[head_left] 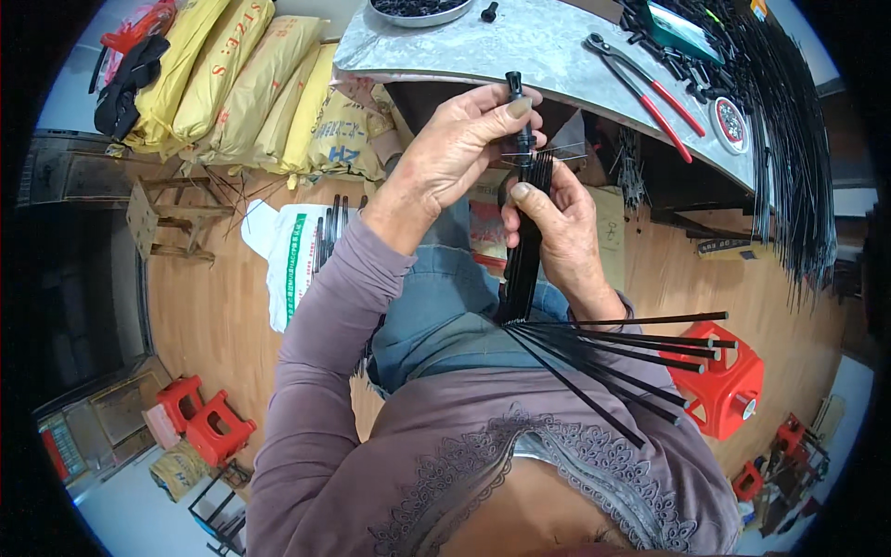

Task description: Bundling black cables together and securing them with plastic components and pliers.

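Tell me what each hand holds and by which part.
Both hands hold one black umbrella-like frame: the left hand pinches the black tube just below its top end, and the right hand grips the bundled rods lower down.

Grey table (529,45) before you: red-handled pliers (665,128), metal bowl (422,21), loose black piece (489,12).
Wood-toned floor (213,316) around you: red stools (710,415).

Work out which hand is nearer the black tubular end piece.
Left. The left hand has its thumb and fingers on the black tubular end piece; the right hand is lower in the picture, gripping the black rods.
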Demonstrator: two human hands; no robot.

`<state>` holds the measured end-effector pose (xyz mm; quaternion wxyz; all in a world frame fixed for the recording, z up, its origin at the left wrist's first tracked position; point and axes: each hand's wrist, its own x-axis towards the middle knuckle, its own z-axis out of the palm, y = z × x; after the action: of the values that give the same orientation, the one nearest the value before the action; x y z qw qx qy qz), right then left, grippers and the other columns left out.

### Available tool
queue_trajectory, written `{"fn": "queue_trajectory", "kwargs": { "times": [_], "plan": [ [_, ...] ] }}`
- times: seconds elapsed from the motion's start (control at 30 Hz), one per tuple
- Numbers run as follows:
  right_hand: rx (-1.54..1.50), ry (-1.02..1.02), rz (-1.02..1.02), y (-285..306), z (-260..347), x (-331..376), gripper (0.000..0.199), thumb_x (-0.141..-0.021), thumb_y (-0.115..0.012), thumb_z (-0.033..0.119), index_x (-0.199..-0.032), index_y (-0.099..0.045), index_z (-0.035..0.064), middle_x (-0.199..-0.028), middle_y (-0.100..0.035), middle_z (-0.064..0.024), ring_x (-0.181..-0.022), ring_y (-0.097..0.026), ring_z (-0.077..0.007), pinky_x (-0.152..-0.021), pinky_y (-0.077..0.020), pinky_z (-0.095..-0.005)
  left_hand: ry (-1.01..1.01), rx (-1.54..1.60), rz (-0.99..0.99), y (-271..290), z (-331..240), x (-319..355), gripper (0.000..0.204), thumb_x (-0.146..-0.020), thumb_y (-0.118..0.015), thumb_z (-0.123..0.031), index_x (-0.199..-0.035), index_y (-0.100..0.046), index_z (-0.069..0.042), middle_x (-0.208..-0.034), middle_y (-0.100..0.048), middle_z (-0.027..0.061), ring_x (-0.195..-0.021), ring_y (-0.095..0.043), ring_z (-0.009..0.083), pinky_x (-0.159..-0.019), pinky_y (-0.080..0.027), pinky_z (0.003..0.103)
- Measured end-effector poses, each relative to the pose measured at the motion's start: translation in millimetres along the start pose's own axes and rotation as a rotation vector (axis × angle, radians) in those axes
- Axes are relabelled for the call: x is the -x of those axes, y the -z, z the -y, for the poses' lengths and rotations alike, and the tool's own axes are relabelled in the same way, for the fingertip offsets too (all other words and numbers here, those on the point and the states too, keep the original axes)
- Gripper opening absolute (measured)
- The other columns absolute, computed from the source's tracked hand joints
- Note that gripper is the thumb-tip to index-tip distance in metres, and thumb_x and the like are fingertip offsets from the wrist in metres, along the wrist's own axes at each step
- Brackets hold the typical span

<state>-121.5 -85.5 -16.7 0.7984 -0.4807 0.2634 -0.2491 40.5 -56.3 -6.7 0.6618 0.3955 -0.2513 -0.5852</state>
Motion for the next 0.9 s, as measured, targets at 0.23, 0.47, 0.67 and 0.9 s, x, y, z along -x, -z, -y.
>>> {"fn": "queue_trajectory", "kwargs": {
  "times": [0.23, 0.47, 0.67, 0.9],
  "plan": [
    [0.012, -0.004, 0.001, 1.4, -2.0, -3.2, 0.015, -0.089, -0.06, 0.013, -0.098, -0.054, 0.001, -0.071, -0.058, -0.0049, -0.055, -0.054, -0.0094, -0.049, -0.0451, -0.0208, -0.015, -0.065, 0.024, 1.2, -2.4, 1.2, 0.035, -0.092, -0.061, -0.016, -0.122, -0.056, 0.001, -0.101, -0.063, 0.0078, -0.096, -0.06, 0.0152, -0.087, -0.051, 0.029],
    [0.01, 0.01, -0.015, -0.3, -3.4, -2.2, 0.016, -0.09, -0.06, 0.014, -0.098, -0.054, 0.0014, -0.071, -0.057, -0.0045, -0.055, -0.054, -0.0094, -0.048, -0.0447, -0.0209, -0.035, -0.102, 0.031, 1.8, -0.4, 4.9, 0.036, -0.092, -0.061, -0.017, -0.123, -0.056, 0.001, -0.101, -0.064, 0.0082, -0.097, -0.06, 0.0144, -0.088, -0.05, 0.03],
    [0.017, 0.025, -0.033, -1.2, -3.8, -1.4, 0.017, -0.09, -0.06, 0.013, -0.1, -0.054, 0.0018, -0.071, -0.057, -0.0041, -0.055, -0.054, -0.0096, -0.048, -0.0449, -0.0217, -0.084, -0.186, -0.074, -5.9, 1.6, 11.0, 0.033, -0.091, -0.063, -0.019, -0.118, -0.06, 0.0, -0.099, -0.065, 0.0069, -0.094, -0.061, 0.0133, -0.086, -0.05, 0.029],
    [-0.211, -0.062, 0.136, 10.1, -5.5, -7.2, 0.02, -0.089, -0.062, 0.013, -0.103, -0.053, 0.0011, -0.079, -0.058, -0.0064, -0.062, -0.056, -0.0118, -0.051, -0.047, -0.0246, -0.033, -0.038, -0.049, -3.1, -1.2, 13.7, 0.031, -0.092, -0.063, -0.025, -0.112, -0.063, -0.002, -0.096, -0.065, 0.0066, -0.089, -0.061, 0.0129, -0.082, -0.049, 0.028]
  ]
}}
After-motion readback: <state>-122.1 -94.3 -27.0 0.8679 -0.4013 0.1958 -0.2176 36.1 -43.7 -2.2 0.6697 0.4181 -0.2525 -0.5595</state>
